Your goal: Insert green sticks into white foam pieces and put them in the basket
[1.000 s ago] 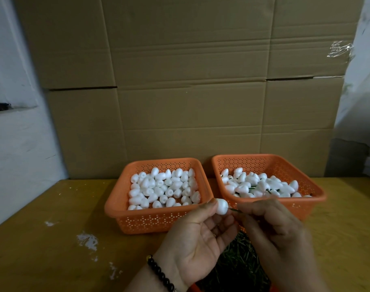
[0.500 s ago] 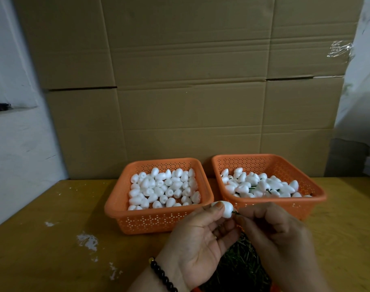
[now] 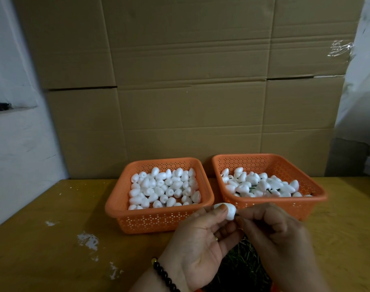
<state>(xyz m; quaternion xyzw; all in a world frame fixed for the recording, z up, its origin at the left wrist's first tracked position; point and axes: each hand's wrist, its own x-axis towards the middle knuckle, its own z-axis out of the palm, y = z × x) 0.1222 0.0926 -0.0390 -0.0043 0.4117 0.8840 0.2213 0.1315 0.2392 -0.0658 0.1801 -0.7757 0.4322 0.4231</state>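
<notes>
Left hand [image 3: 197,234] pinches the foam piece [image 3: 227,210]; my right hand [image 3: 272,226], touching it, pinches a nearly hidden green stick [image 3: 236,217]. Finished basket [image 3: 306,199] lies nearer my right.

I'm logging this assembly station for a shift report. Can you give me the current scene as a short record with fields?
left hand: left hand pinches a white foam piece between thumb and fingers
right hand: right hand pinches at the foam piece's right end; the stick itself is hidden
left basket: left basket holds plain foam pieces
right basket: right basket holds foam pieces with green sticks showing
stick supply: pile of green sticks below the hands
surface: wooden table
backdrop: cardboard boxes
</notes>
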